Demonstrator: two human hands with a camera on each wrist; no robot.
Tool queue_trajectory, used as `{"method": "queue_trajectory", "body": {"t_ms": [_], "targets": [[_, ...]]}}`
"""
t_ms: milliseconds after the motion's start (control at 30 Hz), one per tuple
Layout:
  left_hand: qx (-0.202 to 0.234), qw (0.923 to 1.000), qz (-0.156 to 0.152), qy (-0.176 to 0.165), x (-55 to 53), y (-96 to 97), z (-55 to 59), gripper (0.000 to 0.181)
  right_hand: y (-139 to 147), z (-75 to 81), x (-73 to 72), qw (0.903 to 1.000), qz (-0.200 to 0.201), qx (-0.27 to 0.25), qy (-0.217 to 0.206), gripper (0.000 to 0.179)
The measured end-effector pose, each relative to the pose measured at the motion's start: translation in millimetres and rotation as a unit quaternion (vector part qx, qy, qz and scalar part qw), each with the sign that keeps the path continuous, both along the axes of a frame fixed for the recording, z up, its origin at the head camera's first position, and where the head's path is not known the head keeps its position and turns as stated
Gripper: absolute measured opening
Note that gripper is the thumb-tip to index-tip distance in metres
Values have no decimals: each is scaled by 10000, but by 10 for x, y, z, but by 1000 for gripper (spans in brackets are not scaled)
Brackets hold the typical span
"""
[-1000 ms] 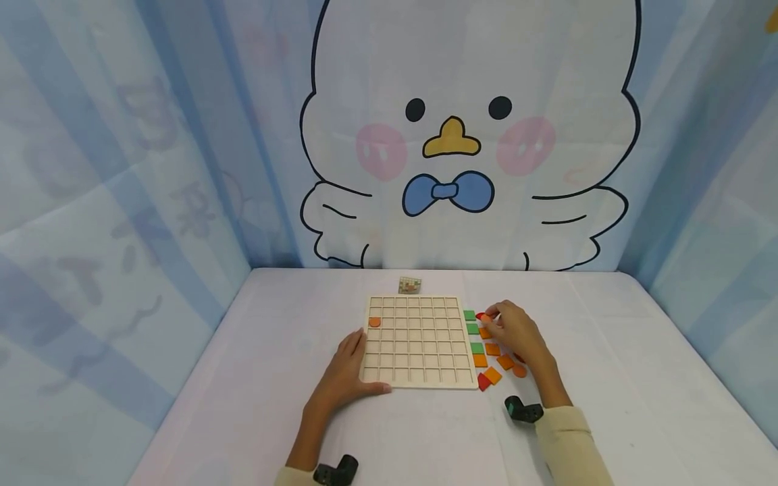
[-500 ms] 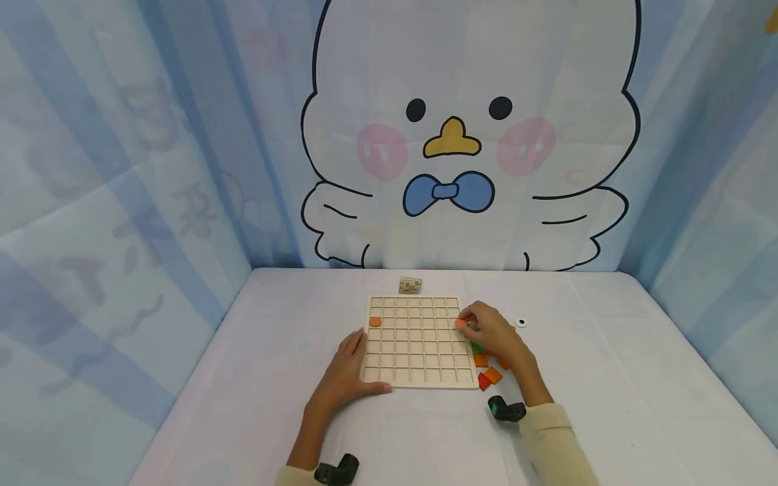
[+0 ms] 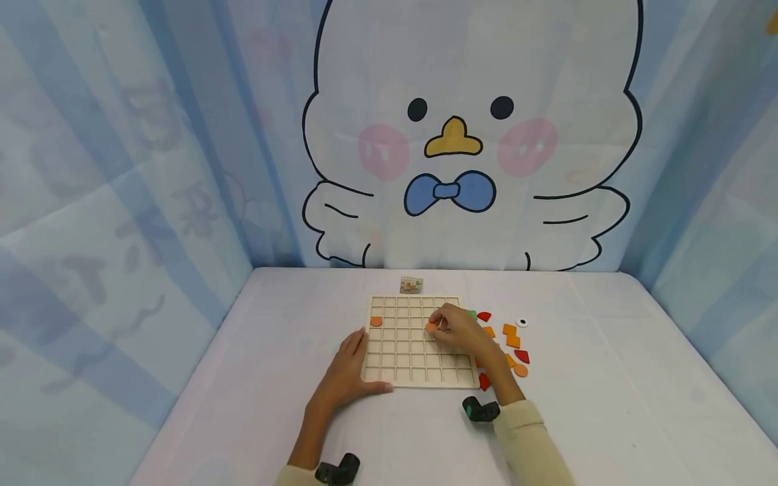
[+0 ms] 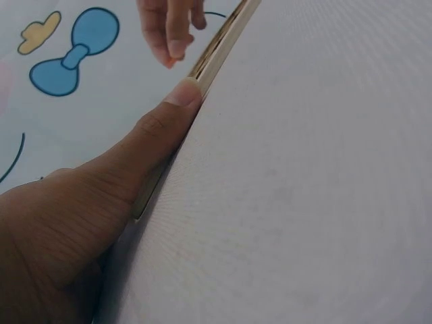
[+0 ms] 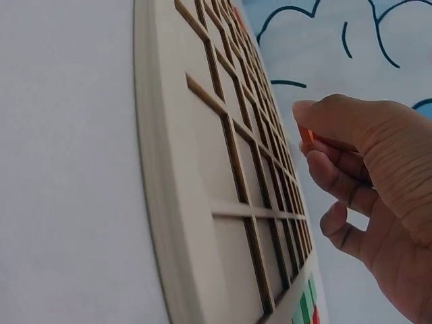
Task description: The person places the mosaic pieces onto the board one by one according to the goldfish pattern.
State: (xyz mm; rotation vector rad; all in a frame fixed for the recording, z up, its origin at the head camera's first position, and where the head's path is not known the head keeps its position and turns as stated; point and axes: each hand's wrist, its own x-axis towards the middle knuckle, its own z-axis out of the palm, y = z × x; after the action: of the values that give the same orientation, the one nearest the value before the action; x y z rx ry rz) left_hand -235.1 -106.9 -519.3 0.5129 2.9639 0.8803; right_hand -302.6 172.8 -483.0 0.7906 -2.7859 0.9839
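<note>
One placed orange piece (image 3: pixel 377 321) sits in the board (image 3: pixel 425 386); other visible cells (image 3: pixel 404 358) are bare: barely begun, I'd judge. My right fingers (image 5: pixel 331 172) pinch a second orange piece (image 3: pixel 431 327) over it (left fingers (image 3: pixel 352 342) uncurled against the edge); loose pieces (image 3: pixel 513 342) lie beside it on the desk (image 3: pixel 608 337).

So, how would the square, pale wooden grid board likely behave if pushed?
The square, pale wooden grid board would probably move as one stiff slab, since its edges run straight. Tipping seems unlikely, as it lies flat on the white table. It might slide, though the left hand touching its edge could steady it.
</note>
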Motion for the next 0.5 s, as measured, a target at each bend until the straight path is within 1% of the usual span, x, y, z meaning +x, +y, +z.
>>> {"method": "queue_trajectory", "body": {"t_ms": [67, 300, 400, 500], "targets": [[-17, 10000, 19, 6, -6, 1, -1, 126, -71, 8, -5, 9999, 107, -19, 41, 15], [-6, 10000, -5, 16, -10, -8, 8, 126, -322, 26, 13, 9993, 337, 109, -114, 18], [14, 10000, -16, 31, -5, -12, 11, 126, -421, 25, 29, 9987, 491, 72, -145, 17], [12, 10000, -37, 21, -1, -16, 13, 126, -522, 31, 49, 9981, 547, 114, -260, 17]]}}
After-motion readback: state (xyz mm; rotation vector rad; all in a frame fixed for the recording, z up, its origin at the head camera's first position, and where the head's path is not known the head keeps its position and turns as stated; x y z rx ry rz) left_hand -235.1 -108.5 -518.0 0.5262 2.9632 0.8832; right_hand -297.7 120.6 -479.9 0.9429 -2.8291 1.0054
